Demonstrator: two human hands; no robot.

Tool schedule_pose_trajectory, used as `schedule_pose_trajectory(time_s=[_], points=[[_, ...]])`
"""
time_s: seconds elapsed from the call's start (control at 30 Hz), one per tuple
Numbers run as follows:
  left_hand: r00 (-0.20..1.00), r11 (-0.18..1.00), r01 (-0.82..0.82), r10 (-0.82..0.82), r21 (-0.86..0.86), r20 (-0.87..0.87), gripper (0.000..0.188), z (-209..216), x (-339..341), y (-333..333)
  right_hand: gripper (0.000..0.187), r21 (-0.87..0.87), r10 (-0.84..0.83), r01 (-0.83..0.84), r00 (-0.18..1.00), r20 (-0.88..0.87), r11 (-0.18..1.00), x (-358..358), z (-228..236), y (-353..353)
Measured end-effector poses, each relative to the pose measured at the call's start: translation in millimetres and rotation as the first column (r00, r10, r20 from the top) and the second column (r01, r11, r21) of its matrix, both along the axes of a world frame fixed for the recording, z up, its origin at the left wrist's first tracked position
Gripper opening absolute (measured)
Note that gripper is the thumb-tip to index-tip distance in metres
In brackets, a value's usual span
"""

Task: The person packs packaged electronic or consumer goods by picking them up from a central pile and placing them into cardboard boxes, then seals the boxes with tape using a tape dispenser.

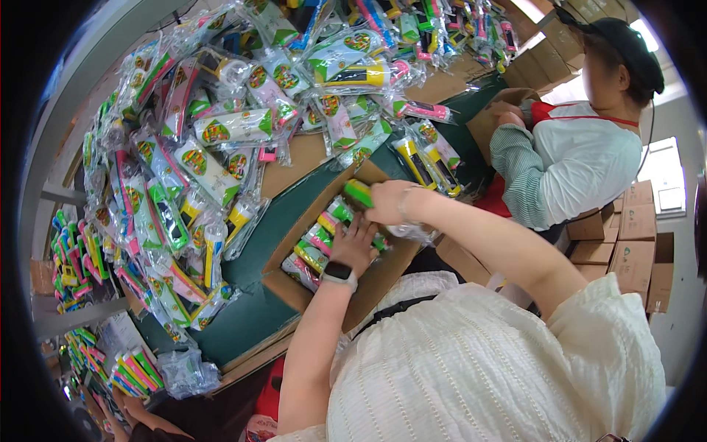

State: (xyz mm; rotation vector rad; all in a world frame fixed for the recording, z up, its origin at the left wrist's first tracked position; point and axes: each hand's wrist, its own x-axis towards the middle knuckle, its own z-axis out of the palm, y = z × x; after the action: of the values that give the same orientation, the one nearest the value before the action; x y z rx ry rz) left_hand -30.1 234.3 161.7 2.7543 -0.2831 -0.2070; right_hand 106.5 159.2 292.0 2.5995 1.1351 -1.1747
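Note:
My right hand (pixel 389 203) grips a green-and-yellow wrapped pack (pixel 359 193) at the far end of an open cardboard box (pixel 289 289). My left hand (pixel 353 245), with a watch on its wrist, reaches into the same box. Its fingers are stretched out over the packs there and hold nothing that I can see. Several bagged packs (pixel 312 255) in green, pink, yellow and white stand side by side in the box. What exactly is inside the bags cannot be made out.
A large heap of clear-bagged colourful items (pixel 234 127) covers the green table (pixel 255 297) beyond the box. At the right a co-worker (pixel 582 147) handles another carton (pixel 482 131). Stacked cartons (pixel 635 250) stand behind. Another person's hands (pixel 132 409) show at lower left beside a bundle of coloured items (pixel 137 370).

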Motion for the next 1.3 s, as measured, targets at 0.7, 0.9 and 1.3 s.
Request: schedule_pose_trajectory(time_s=[0.7,0.9,1.3], points=[[0.994,0.988,-0.038,0.053,-0.148,0.096,0.044,-13,-23,8,0.022,-0.394,0.620,-0.556,0.783,0.047,0.732,-44,-124,-38],[0.977,0.840,-0.050,0.153,-0.541,0.147,0.021,96,-44,60,0.023,-0.152,0.635,-0.633,0.772,-0.044,0.759,-21,22,50],[0.394,0.396,-0.918,0.913,0.005,0.108,0.044,-17,-119,150,0.011,0.517,0.494,-0.849,0.496,0.714,0.105,-102,-79,305]])
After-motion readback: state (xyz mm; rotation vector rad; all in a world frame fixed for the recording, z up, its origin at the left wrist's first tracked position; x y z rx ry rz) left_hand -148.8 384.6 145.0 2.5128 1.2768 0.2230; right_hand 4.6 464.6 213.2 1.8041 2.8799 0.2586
